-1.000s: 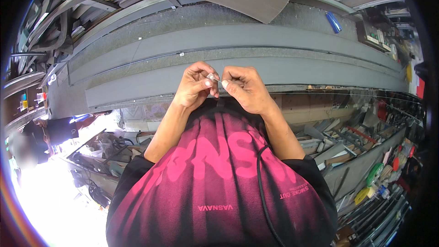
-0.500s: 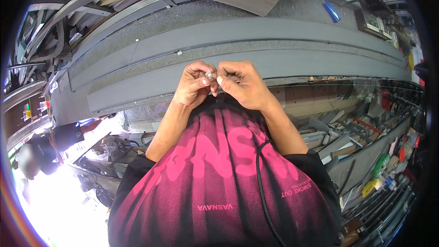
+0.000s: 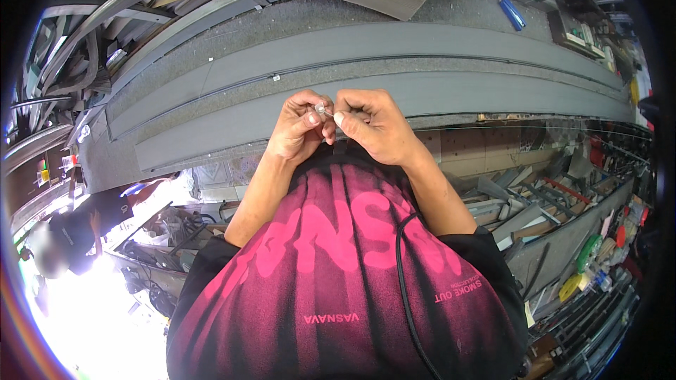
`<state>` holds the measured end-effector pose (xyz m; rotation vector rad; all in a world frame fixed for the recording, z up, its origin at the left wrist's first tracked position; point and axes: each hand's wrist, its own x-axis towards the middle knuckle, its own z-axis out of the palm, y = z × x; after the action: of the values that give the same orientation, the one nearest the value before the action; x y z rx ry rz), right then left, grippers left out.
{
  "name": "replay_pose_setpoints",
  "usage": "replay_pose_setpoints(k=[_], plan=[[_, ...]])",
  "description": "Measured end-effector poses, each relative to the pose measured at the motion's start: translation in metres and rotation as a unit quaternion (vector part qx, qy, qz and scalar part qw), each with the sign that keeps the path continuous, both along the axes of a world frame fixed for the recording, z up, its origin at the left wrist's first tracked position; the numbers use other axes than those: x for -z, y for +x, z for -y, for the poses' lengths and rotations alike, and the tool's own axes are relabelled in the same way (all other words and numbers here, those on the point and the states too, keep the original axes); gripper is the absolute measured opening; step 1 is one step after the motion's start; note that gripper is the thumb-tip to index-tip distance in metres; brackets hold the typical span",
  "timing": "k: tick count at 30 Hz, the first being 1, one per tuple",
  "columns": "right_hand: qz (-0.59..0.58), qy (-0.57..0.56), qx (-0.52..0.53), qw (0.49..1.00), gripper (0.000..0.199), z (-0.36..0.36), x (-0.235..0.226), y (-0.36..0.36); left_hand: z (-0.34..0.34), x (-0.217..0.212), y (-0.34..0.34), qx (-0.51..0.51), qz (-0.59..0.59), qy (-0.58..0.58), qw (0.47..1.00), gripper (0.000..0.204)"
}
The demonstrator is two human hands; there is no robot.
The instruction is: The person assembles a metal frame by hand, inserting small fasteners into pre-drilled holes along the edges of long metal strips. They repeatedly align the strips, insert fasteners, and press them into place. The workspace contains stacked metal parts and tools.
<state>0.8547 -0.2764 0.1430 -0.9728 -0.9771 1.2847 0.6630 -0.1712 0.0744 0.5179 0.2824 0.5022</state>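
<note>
A small, whitish, partly clear piece (image 3: 320, 108) is pinched between the thumb and fingers of my left hand (image 3: 294, 130). My right hand (image 3: 380, 127) is closed right beside it, thumb pressed against the bent forefinger. A thin light bit runs from the piece toward the right fingertips; what it is, I cannot make out. Both hands are raised in front of my chest, over the near edge of a long grey workbench (image 3: 246, 116).
Long grey strips and a thin dark cord (image 3: 394, 59) lie along the bench. A blue object (image 3: 512, 14) sits at its far right. Metal profiles (image 3: 91, 49) crowd the far left, offcuts (image 3: 535, 204) fill a rack on the right. Another person (image 3: 67, 239) is at the left.
Both hands have risen very slightly, still close together. The whitish piece now shows a little more above the left fingers. The person at the left has shifted slightly.
</note>
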Motion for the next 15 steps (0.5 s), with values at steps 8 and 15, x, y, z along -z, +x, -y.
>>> replay_pose_setpoints(k=[8, 15], plan=[[-0.006, 0.004, 0.002, 1.0, 0.031, 0.0001, 0.0045, -0.0022, 0.0016, -0.0029, 0.0006, 0.004, -0.011, 0.005, 1.0, 0.024], [-0.011, -0.013, 0.01, 1.0, 0.027, 0.0011, 0.0026, -0.0032, 0.0016, -0.0079, 0.0006, 0.005, -0.027, 0.024, 0.999, 0.025]])
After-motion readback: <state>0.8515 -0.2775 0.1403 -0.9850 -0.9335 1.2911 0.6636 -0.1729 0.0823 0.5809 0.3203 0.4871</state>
